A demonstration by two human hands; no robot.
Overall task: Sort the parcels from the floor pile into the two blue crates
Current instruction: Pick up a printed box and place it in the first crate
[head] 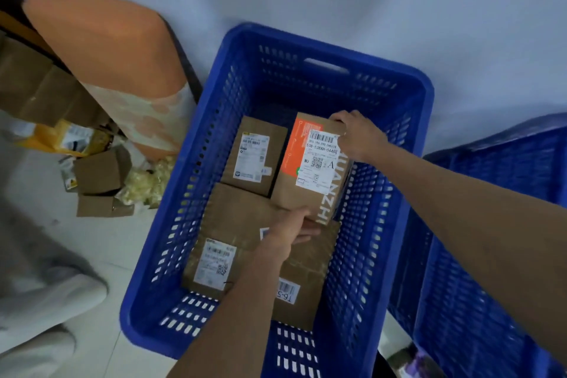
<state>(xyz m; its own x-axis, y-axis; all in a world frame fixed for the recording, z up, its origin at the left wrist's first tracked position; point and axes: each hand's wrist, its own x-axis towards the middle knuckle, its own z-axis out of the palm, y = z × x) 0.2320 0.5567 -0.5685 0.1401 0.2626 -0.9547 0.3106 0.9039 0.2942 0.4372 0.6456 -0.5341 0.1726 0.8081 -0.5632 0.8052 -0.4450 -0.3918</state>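
Both hands on the orange-striped parcel [310,163], which is inside the blue crate [325,49] by its right wall, toward the far end. Right hand [359,136]: fingers curled over the parcel's far right corner. Left hand [290,232]: at the near edge, fingers look tucked under it, but it's blurred. Near end overlaps a flat brown parcel [239,224]. Small labelled parcel [254,156] just beside it on the left.

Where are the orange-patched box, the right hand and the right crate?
orange-patched box [319,163]: head view, on its white label.
right hand [359,136]: head view, back of the hand.
right crate [509,159]: head view, its mesh wall.
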